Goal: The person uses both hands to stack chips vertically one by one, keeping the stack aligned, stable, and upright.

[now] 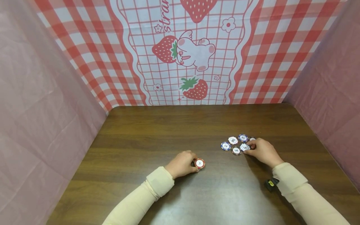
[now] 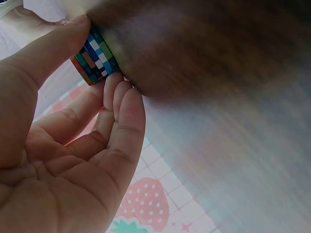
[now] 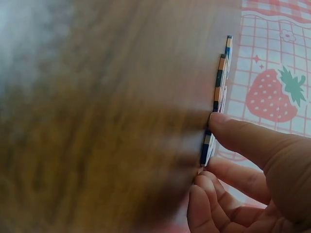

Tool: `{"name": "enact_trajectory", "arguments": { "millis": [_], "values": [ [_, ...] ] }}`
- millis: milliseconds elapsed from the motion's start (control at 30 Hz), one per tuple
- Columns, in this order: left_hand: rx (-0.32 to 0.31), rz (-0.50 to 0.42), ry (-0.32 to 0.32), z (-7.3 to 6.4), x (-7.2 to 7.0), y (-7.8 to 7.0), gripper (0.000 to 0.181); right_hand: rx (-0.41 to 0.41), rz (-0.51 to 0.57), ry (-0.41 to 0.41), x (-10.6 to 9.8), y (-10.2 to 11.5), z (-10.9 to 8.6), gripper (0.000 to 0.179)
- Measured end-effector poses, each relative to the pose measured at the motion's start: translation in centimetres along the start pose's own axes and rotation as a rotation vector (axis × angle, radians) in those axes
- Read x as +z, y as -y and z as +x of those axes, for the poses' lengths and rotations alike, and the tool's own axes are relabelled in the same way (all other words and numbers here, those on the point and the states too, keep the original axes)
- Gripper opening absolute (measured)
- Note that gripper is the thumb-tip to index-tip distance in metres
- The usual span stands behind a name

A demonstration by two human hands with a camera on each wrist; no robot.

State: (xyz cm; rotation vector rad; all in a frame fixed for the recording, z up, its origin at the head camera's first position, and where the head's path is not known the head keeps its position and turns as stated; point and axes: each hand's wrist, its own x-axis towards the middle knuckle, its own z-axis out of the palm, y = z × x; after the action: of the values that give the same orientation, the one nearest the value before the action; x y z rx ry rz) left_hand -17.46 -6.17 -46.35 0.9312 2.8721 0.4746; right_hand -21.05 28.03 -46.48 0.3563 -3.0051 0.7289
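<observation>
My left hand (image 1: pixel 182 164) grips a short stack of poker chips (image 2: pixel 97 56) between thumb and fingertips. On top of that stack lies a red poker chip (image 1: pixel 200 163) marked 5. At the right, the thumb and fingers of my right hand (image 1: pixel 263 151) pinch a white poker chip (image 1: pixel 245 147), also marked 5, low at the table. Around it lie flat chips: a black one (image 1: pixel 236 151) marked 100, a blue one (image 1: pixel 226 146) marked 10, a white one (image 1: pixel 232 140) and another blue one (image 1: pixel 243 137). A further chip (image 1: pixel 252 139) is partly hidden by the right hand.
Everything lies on a brown wooden table (image 1: pixel 157 125). Behind its far edge hangs a red-and-white strawberry cloth (image 1: pixel 194 65). Pink cloth walls (image 1: pixel 50 103) stand at both sides. A small black device (image 1: pixel 270 184) sits at the right wrist.
</observation>
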Motion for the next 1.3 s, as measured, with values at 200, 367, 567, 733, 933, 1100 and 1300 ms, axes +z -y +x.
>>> {"name": "enact_trajectory", "arguments": {
  "millis": [200,367,567,733,933,1100,1300],
  "values": [
    [0.002,0.000,-0.001,0.0,0.1,0.0,0.036,-0.002,-0.006,-0.011,0.0,0.1,0.0,0.028],
    [0.002,-0.001,-0.002,0.0,0.1,0.0,0.036,-0.011,-0.008,-0.016,0.1,0.0,0.1,0.026],
    [-0.005,0.005,0.008,0.0,0.1,0.0,0.037,0.008,0.002,-0.010,0.0,-0.2,0.1,0.031],
    [-0.004,0.005,0.007,0.0,0.0,0.0,0.036,0.017,0.027,-0.036,-0.1,0.0,0.0,0.034],
    [-0.003,0.002,0.006,0.0,0.0,0.0,0.036,0.026,0.069,-0.069,-0.2,0.7,-0.2,0.037],
    [-0.006,-0.004,0.006,0.1,0.0,0.0,0.037,-0.016,0.113,-0.103,-0.1,1.9,-0.1,0.034],
    [-0.011,-0.008,0.009,0.1,0.1,0.0,0.037,-0.085,0.149,-0.139,0.5,3.3,0.3,0.030]
  ]
}}
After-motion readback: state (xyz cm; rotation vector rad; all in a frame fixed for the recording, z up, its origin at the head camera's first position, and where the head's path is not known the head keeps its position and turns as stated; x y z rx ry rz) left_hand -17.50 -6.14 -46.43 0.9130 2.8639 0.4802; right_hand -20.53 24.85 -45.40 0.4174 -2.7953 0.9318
